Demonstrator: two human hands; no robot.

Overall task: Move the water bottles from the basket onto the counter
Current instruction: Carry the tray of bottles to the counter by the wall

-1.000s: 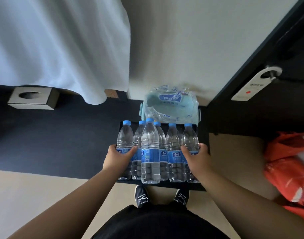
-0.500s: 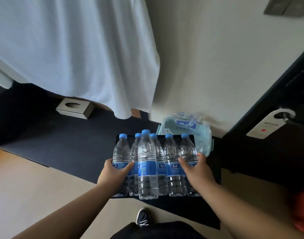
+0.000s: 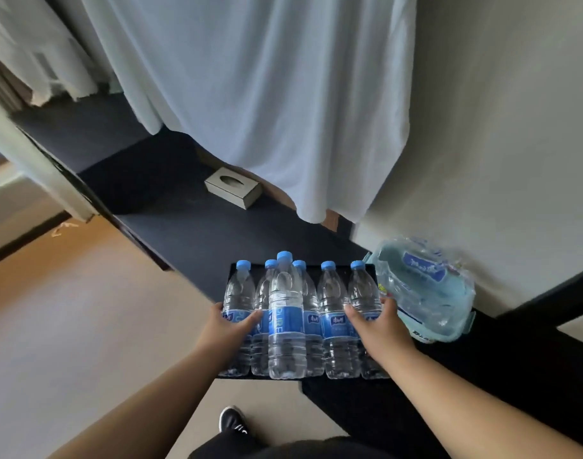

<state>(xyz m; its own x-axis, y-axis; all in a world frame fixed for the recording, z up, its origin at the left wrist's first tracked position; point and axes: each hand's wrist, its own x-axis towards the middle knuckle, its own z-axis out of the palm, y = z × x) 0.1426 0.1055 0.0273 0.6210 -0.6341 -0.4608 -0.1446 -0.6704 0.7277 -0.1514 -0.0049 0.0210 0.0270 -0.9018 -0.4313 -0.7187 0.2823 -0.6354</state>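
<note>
Several clear water bottles [image 3: 286, 313] with blue caps and blue labels stand upright in a tight cluster on a black tray [image 3: 316, 267]. The tray's near end juts past the edge of the dark counter [image 3: 184, 226]. My left hand [image 3: 232, 329] presses against the leftmost bottle. My right hand [image 3: 379, 326] presses against the rightmost one, so the group is squeezed between both palms. The pale blue basket [image 3: 425, 293], filled with crumpled plastic wrap, sits on the counter just right of the bottles, against the wall.
A grey tissue box [image 3: 233, 190] lies farther back on the counter. A white cloth [image 3: 266, 94] hangs above it down to the counter. Wooden floor [image 3: 68, 309] lies to the left, and my shoe [image 3: 232, 420] shows below the tray.
My view swung up and to the left. Both hands kept their hold on the bottle cluster, which now sits left of the basket instead of in front of it.
</note>
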